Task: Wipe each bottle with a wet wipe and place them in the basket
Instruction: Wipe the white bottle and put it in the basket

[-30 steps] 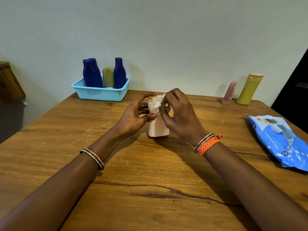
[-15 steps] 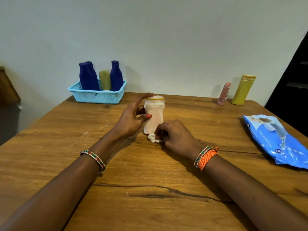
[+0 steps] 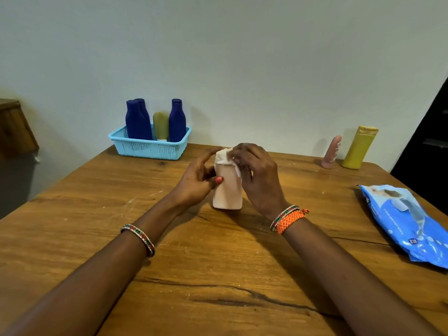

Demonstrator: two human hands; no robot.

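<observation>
A pale peach bottle (image 3: 228, 192) stands upright on the wooden table (image 3: 218, 263) at its middle. My left hand (image 3: 196, 180) grips its left side, thumb across the front. My right hand (image 3: 257, 175) holds a white wet wipe (image 3: 224, 157) pressed over the bottle's cap and upper right side. The light blue basket (image 3: 150, 147) sits at the back left against the wall, holding three dark blue bottles (image 3: 177, 121) and an olive tube (image 3: 161, 126).
At the back right stand a small pink bottle (image 3: 331, 152) and a yellow bottle (image 3: 360, 147). A blue pack of wet wipes (image 3: 409, 221) lies near the right edge. A wooden piece of furniture (image 3: 14, 129) is at the far left.
My right hand has carried the wipe from the bottle's base up to its cap. The left hand has kept its grip on the bottle.
</observation>
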